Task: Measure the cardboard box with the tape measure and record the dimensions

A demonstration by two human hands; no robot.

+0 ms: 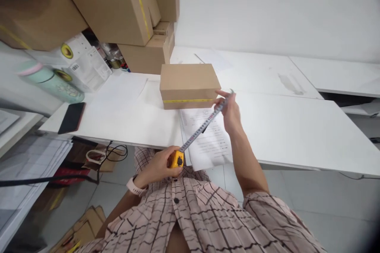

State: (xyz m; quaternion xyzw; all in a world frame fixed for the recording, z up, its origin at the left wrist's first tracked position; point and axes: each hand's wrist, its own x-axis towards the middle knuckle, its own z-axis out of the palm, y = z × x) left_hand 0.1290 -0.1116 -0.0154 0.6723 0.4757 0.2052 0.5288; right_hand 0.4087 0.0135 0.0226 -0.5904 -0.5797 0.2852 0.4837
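My left hand [160, 164] is closed around the yellow case of a tape measure [177, 159], just in front of the desk edge. From the case the silver blade [202, 128] runs out, slanting up and to the right over printed sheets of paper [209, 148]. At its far end my right hand [228, 110] grips the blade, with some fingers stretched toward the box. A closed cardboard box [190, 79] with a yellow strip along its front side lies on the desk, right beside those fingers. Whether they touch the box I cannot tell.
Stacked cardboard boxes [109, 14] fill the back left of the white desk [285, 126]. A black phone [72, 118], a mint bottle [52, 81] and a white carton with avocado pictures [89, 67] are at the left. Cables [115, 152] hang below the desk edge.
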